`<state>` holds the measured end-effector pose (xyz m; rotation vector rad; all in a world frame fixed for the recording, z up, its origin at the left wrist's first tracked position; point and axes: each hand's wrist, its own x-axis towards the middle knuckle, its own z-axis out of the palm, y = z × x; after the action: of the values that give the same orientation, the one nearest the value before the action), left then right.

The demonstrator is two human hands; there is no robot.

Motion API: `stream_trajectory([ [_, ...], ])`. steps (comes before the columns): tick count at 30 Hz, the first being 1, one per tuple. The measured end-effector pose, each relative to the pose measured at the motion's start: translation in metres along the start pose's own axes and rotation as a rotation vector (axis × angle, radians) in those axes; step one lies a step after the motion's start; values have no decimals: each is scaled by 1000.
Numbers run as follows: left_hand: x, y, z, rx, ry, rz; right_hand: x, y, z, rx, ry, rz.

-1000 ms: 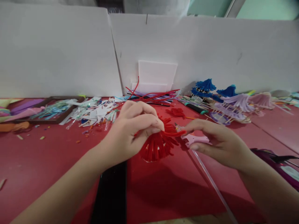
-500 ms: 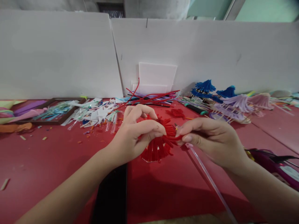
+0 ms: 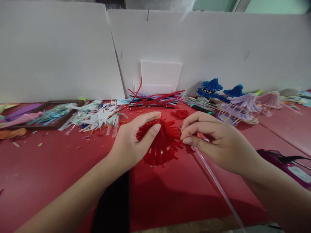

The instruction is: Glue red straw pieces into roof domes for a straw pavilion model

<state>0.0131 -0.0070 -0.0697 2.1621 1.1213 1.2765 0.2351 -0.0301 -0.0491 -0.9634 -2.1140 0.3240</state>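
Looking full already, my red, fringed chenille cone stands on the red table, loose red chenille stems unused behind; what's left, I can't tell. My left hand curves by its left side, thumb and fingers apart; my right hand bunches its fingertips, anything pinched there hidden.

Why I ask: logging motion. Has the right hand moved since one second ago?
Yes: the right hand is farther left, judged against the white card.

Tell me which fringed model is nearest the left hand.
The red fringed model, right by the left hand; the blue ones, the lilac one and the pink one stand farther off, toward the right.
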Motion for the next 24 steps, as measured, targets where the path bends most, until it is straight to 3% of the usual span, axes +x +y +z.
stream_trajectory([
  [10, 2, 10, 0, 83, -24, -30, 4, -4, 1, -41, -68, 21],
  [24, 2, 10, 0, 106, -34, -7, -4, -17, 5, -295, 41, -118],
])
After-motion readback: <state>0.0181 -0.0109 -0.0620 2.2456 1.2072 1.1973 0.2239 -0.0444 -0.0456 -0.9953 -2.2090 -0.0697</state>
